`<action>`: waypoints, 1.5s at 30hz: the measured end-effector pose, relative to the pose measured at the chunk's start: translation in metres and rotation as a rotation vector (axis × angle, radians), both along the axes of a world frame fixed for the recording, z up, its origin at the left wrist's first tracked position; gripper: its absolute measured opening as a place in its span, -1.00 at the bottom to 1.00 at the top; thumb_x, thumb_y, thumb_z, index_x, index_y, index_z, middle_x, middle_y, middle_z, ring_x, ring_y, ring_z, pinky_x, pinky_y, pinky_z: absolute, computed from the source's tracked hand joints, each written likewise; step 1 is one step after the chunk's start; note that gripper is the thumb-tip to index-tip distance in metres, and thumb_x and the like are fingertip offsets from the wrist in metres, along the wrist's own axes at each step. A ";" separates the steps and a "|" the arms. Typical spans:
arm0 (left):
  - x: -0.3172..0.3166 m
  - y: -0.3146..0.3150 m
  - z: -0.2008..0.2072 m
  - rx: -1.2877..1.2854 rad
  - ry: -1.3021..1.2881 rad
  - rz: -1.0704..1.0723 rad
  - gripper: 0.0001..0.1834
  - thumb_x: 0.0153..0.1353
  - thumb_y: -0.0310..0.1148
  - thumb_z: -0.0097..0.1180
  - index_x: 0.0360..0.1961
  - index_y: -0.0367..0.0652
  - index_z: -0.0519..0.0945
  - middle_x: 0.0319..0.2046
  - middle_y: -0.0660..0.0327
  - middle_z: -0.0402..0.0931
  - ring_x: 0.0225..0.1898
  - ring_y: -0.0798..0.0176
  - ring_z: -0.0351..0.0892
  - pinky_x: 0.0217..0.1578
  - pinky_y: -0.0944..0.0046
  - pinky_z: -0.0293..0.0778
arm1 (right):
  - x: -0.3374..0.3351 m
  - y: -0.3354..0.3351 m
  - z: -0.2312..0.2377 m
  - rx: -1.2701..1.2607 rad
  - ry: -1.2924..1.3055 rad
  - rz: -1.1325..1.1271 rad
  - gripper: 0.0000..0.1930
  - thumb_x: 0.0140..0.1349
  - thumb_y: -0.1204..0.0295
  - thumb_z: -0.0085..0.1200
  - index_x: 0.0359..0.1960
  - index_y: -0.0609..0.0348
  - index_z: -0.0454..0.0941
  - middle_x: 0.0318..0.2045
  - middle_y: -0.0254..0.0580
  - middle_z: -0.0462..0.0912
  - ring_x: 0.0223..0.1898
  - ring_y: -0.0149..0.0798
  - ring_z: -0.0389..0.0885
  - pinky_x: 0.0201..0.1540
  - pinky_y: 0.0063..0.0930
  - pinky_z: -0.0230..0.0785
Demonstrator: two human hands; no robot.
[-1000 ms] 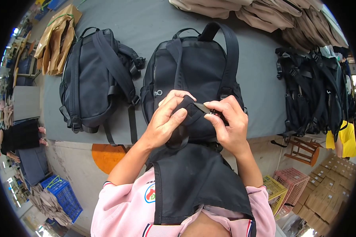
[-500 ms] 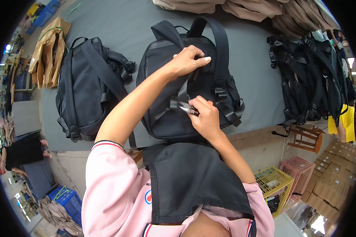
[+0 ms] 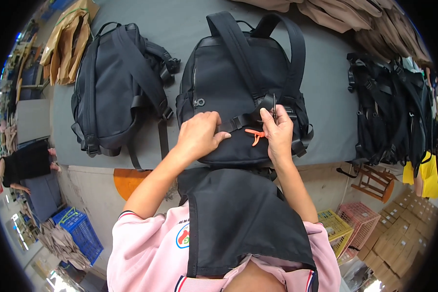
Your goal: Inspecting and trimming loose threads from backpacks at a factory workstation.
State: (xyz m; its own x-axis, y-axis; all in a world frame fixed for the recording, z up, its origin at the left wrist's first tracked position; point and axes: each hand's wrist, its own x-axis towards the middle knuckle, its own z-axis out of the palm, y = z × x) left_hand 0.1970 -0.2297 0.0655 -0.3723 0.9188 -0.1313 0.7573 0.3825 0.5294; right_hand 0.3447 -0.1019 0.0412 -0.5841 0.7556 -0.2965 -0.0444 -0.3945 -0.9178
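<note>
A black backpack (image 3: pixel 228 73) lies on the grey table, its shoulder straps upward. Near its lower part my left hand (image 3: pixel 199 134) is closed on the end of a black webbing strap (image 3: pixel 248 119), just left of a plastic buckle (image 3: pixel 235 122). My right hand (image 3: pixel 279 134) is closed round small dark snips (image 3: pixel 274 103), their narrow blades pointing up, and its thumb is against the strap's other end. An orange cord loop (image 3: pixel 256 135) sticks out from the right hand. The snips' handles are hidden in the palm.
A second black backpack (image 3: pixel 109 87) lies to the left, with brown paper (image 3: pixel 69 46) behind it. Several black bags (image 3: pixel 387 107) are heaped at the right edge, beige pieces (image 3: pixel 336 12) at the back. Below stand a wooden stool (image 3: pixel 373 182) and plastic crates (image 3: pixel 357 221).
My left hand has come down and nearer from the backpack's upper panel to the strap. My right hand has moved right and slightly up, and the snips now point upward.
</note>
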 end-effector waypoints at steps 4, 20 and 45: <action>0.001 -0.009 0.001 0.211 -0.005 0.086 -0.67 -0.05 -0.28 0.30 -0.29 -0.21 0.53 -0.52 0.14 0.46 -0.47 0.11 0.50 -0.40 0.17 0.41 | 0.004 -0.020 0.013 0.644 0.005 -0.224 -0.81 0.17 0.62 0.09 -0.26 0.23 0.32 -0.44 -0.36 0.36 -0.52 -0.60 0.29 -0.49 -0.75 0.21; 0.003 -0.044 0.037 0.135 -1.709 0.309 -0.88 0.19 -0.56 0.04 -0.26 -0.25 0.39 -0.19 -0.10 0.57 -0.31 0.21 0.64 -0.35 0.39 0.56 | 0.000 -0.036 0.039 0.541 -0.168 0.168 -0.89 0.29 0.52 -0.03 -0.26 0.32 0.50 -0.50 -0.26 0.57 -0.55 -0.51 0.53 -0.45 -0.67 0.35; 0.028 -0.032 0.036 0.171 -1.409 0.350 -0.76 0.19 -0.58 0.02 -0.10 -0.35 0.54 -0.26 0.18 0.58 -0.31 0.39 0.60 -0.27 0.45 0.52 | 0.028 -0.031 0.063 1.351 -0.288 0.299 -0.73 -0.13 0.51 0.27 -0.31 0.12 0.57 -0.53 -0.28 0.50 -0.60 -0.26 0.47 -0.56 -0.45 0.26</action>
